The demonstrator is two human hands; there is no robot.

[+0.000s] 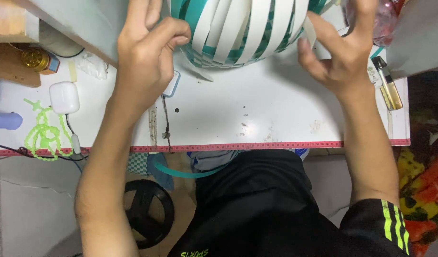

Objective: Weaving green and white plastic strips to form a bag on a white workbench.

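A rounded woven piece (pixel 238 33) of white and teal strips sits at the far edge of a white table (pixel 257 114). My left hand (pixel 145 54) presses against its left side, thumb and fingers curled on a white strip. On the right side, my right hand (pixel 335 47) pinches a loose white strip end (pixel 308 29) between thumb and fingers. The top of the woven piece is cut off by the frame.
A white earbud case (pixel 64 97), green beaded string (pixel 43 133) and a small gold-lidded jar (pixel 35 59) lie at the left. A lighter (pixel 386 83) rests at the right. A pink measuring tape (pixel 257 146) lines the table's front edge. A teal strip (pixel 185 172) hangs below.
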